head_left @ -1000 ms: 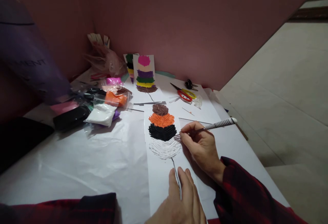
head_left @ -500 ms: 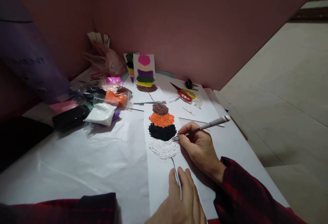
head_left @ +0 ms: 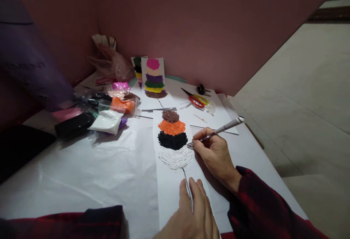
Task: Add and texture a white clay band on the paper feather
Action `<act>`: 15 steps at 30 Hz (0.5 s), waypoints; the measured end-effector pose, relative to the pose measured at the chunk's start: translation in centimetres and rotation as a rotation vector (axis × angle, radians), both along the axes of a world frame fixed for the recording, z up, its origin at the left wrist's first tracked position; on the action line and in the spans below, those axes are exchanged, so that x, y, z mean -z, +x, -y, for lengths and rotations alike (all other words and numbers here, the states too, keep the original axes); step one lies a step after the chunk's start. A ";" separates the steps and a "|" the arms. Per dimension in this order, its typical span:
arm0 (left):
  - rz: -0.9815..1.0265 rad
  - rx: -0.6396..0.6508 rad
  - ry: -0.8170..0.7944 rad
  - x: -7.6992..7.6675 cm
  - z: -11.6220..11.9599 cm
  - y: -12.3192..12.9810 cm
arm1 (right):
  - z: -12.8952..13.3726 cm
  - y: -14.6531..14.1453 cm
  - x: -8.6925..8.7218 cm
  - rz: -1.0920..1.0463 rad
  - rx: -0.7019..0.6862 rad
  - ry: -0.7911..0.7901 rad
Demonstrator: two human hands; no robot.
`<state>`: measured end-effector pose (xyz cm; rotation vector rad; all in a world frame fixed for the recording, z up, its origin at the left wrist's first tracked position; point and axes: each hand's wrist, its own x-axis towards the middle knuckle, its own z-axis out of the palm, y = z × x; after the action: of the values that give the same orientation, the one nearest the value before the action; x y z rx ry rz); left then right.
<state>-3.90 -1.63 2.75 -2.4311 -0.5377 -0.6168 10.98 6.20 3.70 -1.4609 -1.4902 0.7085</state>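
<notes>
My right hand (head_left: pixel 214 151) is closed around a fork (head_left: pixel 231 124) with a black-and-white patterned handle. Its tines reach the upper right of the white clay band (head_left: pixel 175 158), beside the black clay band (head_left: pixel 172 140); whether they touch is unclear. Orange clay (head_left: pixel 171 126) and brown clay (head_left: pixel 170 116) sit above, all textured with grooves, forming a feather shape on a white card (head_left: pixel 168 191). A dark line (head_left: pixel 186 175) runs down from the white band. My left hand (head_left: pixel 193 210) lies on the card's lower part, fingers stretched out on both sides of that line.
Bagged clay packs, one of them white (head_left: pixel 106 121), are heaped at the left. Scissors (head_left: pixel 198 100) and keys (head_left: pixel 202 89) lie at the back right. A finished striped card (head_left: pixel 153 80) leans against the pink wall (head_left: pixel 175 24). A purple bag (head_left: pixel 30 57) stands far left.
The fork has shifted slightly right along the edge of the white band, and its tines show more plainly. My left hand stays in place on the card.
</notes>
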 end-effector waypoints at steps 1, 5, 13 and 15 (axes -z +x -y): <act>0.002 0.000 0.000 0.0 0.0 0.0 | 0.0 0.0 -0.1 -0.004 0.004 0.001; -0.014 0.011 -0.002 -0.3 -0.2 -0.1 | 0.1 -0.1 -0.1 -0.041 0.021 0.007; 0.032 -0.008 -0.023 0.7 0.1 0.3 | 0.3 0.1 0.5 -0.157 0.036 0.053; 0.061 -0.018 -0.024 1.1 0.2 0.4 | 0.3 0.1 0.5 -0.149 0.049 0.073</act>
<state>-3.53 -1.88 1.65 -2.4335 -0.5950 -0.6828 11.06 5.89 3.25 -1.3547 -1.3486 0.7099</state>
